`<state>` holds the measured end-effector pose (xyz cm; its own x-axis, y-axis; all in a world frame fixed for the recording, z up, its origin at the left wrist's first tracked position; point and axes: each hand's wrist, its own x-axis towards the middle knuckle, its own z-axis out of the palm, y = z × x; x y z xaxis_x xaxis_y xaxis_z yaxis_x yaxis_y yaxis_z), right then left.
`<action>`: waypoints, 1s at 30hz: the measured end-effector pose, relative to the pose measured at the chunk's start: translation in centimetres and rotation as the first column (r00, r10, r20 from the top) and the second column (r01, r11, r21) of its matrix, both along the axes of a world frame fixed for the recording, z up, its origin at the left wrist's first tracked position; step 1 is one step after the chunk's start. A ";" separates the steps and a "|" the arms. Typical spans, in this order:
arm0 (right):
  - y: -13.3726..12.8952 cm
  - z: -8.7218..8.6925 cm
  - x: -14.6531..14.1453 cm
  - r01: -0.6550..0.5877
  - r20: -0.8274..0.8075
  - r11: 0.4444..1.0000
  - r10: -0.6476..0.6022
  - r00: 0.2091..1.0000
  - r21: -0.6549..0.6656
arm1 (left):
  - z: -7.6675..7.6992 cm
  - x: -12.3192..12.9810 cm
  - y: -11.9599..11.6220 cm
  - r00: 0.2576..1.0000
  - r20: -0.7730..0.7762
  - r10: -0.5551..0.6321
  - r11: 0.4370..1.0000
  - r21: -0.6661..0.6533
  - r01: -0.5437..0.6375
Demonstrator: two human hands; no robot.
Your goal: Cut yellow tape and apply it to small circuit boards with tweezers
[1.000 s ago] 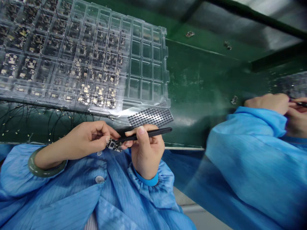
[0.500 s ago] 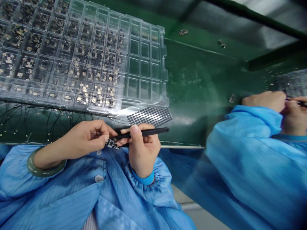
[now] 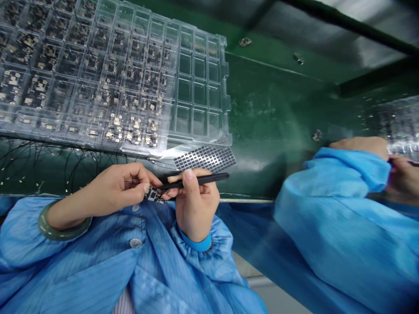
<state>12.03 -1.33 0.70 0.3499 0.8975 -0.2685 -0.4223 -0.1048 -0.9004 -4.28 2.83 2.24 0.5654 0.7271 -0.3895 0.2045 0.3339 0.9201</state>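
Observation:
Between thumb and fingers, my left hand (image 3: 129, 185) pinches the left end of a small black circuit board (image 3: 152, 194) with a square chip on its face. My right hand (image 3: 198, 203) grips black tweezers (image 3: 209, 179) like a pen, tips pointing left and resting at the board's upper edge. Fingertips of my right hand also lie close to the board's right end; whether they touch it I cannot tell. Just beyond the hands lies a sheet of small dark squares (image 3: 206, 158), partly under a clear compartment tray (image 3: 200, 141). What the tweezer tips hold, if anything, is too small to see.
Circuit boards fill many tray compartments on the left. Thin black wires (image 3: 75, 159) spread along the green bench (image 3: 255, 104) in front of the tray. Loose small parts (image 3: 245, 41) lie on the right. A co-worker's blue sleeve (image 3: 327, 196) reaches over the bench at right.
My hands and the board stay almost in place, with the tweezers shifting slightly. At right, the co-worker's hands have moved a little, and their sleeve has swung slightly left.

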 end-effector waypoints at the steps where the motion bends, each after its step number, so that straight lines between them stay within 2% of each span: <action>1: 0.0 0.0 0.0 -0.003 0.002 1.000 0.003 1.000 -0.004 | 0.0 0.0 0.0 1.000 -0.001 0.003 1.000 0.002 -0.003; 11: -0.1 -0.3 -0.2 -0.013 -0.037 0.999 0.015 0.999 0.047 | 0.0 0.0 0.0 1.000 0.010 0.021 1.000 0.013 -0.021; 20: -0.2 0.2 -0.2 -0.005 -0.023 1.000 0.005 1.000 0.005 | -0.2 -0.1 -0.1 1.000 0.005 0.009 1.000 0.013 -0.009; 30: -0.3 -0.2 -0.4 -0.055 0.270 0.998 0.048 0.962 0.018 | 0.0 -0.2 -0.1 1.000 0.002 0.017 1.000 -0.003 -0.017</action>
